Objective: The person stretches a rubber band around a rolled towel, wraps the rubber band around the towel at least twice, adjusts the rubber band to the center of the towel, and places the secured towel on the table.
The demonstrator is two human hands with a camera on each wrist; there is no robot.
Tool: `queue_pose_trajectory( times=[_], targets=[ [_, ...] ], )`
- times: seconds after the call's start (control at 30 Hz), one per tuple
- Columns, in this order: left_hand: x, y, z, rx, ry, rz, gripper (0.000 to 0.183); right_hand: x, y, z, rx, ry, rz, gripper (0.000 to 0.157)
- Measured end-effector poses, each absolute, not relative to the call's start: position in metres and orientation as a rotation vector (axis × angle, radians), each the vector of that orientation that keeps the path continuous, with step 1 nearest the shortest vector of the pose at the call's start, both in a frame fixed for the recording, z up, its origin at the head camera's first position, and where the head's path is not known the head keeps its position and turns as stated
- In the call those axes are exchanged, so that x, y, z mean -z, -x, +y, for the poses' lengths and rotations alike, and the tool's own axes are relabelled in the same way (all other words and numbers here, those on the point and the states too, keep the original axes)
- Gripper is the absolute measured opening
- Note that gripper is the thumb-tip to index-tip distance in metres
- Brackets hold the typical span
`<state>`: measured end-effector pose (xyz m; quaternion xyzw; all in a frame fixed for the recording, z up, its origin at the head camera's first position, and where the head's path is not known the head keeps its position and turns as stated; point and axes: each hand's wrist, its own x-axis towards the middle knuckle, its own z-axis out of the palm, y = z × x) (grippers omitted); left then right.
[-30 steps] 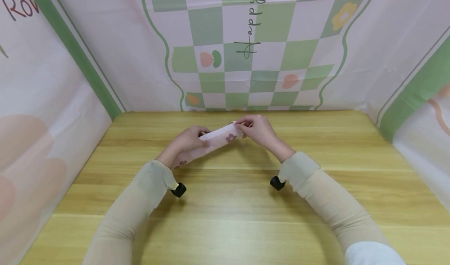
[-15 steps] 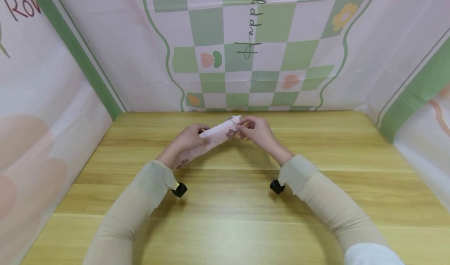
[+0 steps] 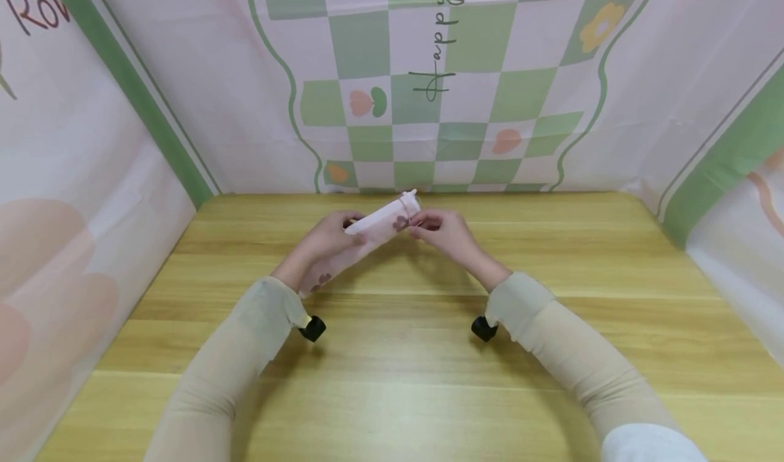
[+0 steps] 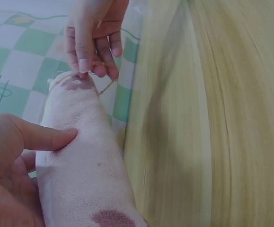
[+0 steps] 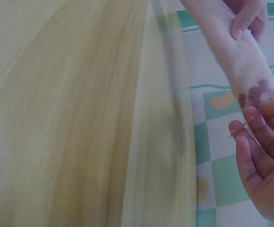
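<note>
Pink cloth point(image 3: 381, 229) is rolled up, and the left hand point(image 3: 327, 236) grips it over the worktop point(image 3: 398, 380); now the right hand point(image 3: 448, 236) pinches a thin cord point(image 4: 107, 87) at its far end, securing apparently unfinished!

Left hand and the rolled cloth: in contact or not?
Touching. The left wrist view shows it: the left hand grips the rolled cloth, its thumb lying against the pale fabric with no gap.
</note>
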<state>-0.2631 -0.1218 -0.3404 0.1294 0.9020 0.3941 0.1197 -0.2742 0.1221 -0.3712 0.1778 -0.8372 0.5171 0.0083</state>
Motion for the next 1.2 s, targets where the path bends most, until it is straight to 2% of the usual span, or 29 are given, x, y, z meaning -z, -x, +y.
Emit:
queue_pose_trajectory(
  times=[0.17,0.5,0.83,1.07,1.2],
  targets=[
    [0.339,0.264,-0.122,-1.183,-0.374,2.630,0.044,0.374,0.274,0.121,-1.593,-0.591,-2.617,0.013],
    [0.339,0.261,-0.118,-1.208,-0.385,2.622,0.038,0.373,0.268,0.116,-1.922,-0.766,-2.459,0.022],
    [0.344,0.262,-0.118,-1.200,-0.397,2.635,0.033,0.361,0.263,0.105,-1.864,-0.699,-2.503,0.022],
    [0.343,0.261,-0.117,-1.189,-0.415,2.616,0.034,0.332,0.238,0.096,-1.788,-0.726,-2.517,0.022],
    [0.343,0.262,-0.117,-1.173,-0.422,2.619,0.035,0.332,0.236,0.095,-1.780,-0.748,-2.502,0.021]
  ],
)
